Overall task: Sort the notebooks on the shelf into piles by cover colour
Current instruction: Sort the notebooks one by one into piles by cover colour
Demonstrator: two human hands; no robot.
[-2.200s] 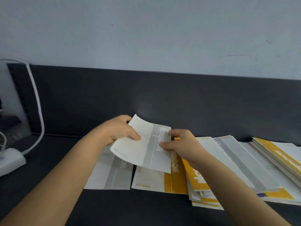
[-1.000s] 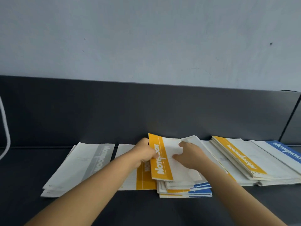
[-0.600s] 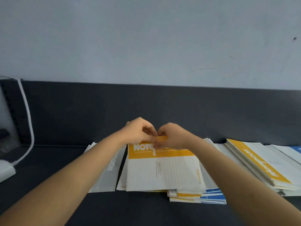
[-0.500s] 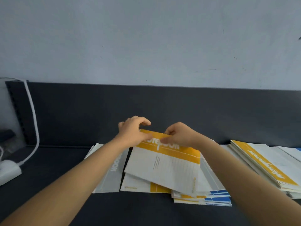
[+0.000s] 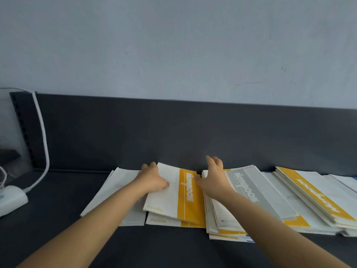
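Observation:
A yellow-banded notebook (image 5: 188,194) lies askew on another yellow-banded notebook (image 5: 156,220) on the dark shelf (image 5: 135,246). My left hand (image 5: 153,180) holds its white left edge, thumb on top. My right hand (image 5: 214,177) is to its right with fingers straight and lifted, the thumb touching the yellow band. Left of it, partly under my left forearm, is the grey-banded pile (image 5: 117,190). Under my right forearm sits a mixed stack topped by a grey-banded notebook (image 5: 251,187). Farther right is a stack with a yellow-banded notebook on top (image 5: 318,196).
A dark back panel (image 5: 173,132) rises behind the notebooks, with a pale wall above. A white cable (image 5: 44,132) runs down the left side to a white plug block (image 5: 11,198) on the shelf. More white covers (image 5: 345,183) reach the right edge.
Both hands carried the yellow-banded notebook from the mixed stack leftward, turned it and set it down on the yellow one. My right hand has let go and spread its fingers.

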